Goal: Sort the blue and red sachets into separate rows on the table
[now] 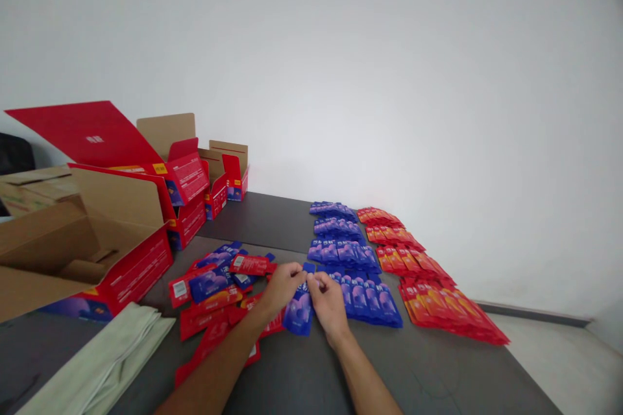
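Holding one blue sachet with both hands, near the middle of the dark grey table. Left hand pinching the top edge of the sachet with bent fingers; right hand gripping the same top edge from the other side, fingertips almost touching those of the left. Sachet looking flat, glossy and rectangular, made of thin foil or plastic, its lower end resting on the matte table top.

Lying just beside the right hand: blue rows of the same shiny sachets, overlapping like roof tiles and running away toward the wall. Next to them, on the right, red rows of sachets with orange print, arranged in the same overlapping way, reaching almost to the table edge.

Lying under and left of the left hand: a loose pile of red and blue sachets, mixed and not ordered, some with small white labels.

Standing further left: open boxes of cardboard, red and glossy outside, plain brown inside, flaps standing up. Resting at the near left corner: a folded pale green cloth, soft and slightly wrinkled. Behind everything, a smooth white wall.
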Tool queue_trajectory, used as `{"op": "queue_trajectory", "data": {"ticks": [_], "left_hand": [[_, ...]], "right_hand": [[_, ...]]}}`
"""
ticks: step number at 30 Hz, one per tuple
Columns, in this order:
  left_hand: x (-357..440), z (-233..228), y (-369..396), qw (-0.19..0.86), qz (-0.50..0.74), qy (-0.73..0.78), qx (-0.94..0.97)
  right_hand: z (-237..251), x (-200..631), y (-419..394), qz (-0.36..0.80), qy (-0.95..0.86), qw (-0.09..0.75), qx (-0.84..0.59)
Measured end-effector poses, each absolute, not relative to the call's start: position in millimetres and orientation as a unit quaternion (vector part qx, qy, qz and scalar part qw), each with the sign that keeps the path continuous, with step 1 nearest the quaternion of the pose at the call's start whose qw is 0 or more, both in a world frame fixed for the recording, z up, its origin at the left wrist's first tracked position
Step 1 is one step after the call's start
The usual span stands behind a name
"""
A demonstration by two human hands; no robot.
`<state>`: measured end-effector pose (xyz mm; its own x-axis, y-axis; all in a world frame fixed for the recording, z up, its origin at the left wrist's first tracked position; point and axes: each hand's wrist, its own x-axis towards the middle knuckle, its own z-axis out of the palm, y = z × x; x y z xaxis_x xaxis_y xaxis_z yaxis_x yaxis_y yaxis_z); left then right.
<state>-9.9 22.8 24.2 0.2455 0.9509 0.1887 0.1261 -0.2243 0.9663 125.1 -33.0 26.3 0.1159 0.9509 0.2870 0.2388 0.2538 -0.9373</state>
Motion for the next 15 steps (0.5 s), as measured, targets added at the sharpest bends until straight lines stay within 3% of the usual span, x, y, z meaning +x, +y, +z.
{"op": "queue_trajectory", "data": {"ticks": [8,15], "left_hand": [[-3.3,27.6,12.1,0.525,0.471,0.416,0.574],[-22.2,34.3,19.5,0.496,0.551,0.421,0.523]], "right_hand": [[33.4,122.7,-34.2,0.394,-0.520,0.568,-0.501],[33.0,129.2,-45.3,0.437,-0.556,0.497,-0.503]]}}
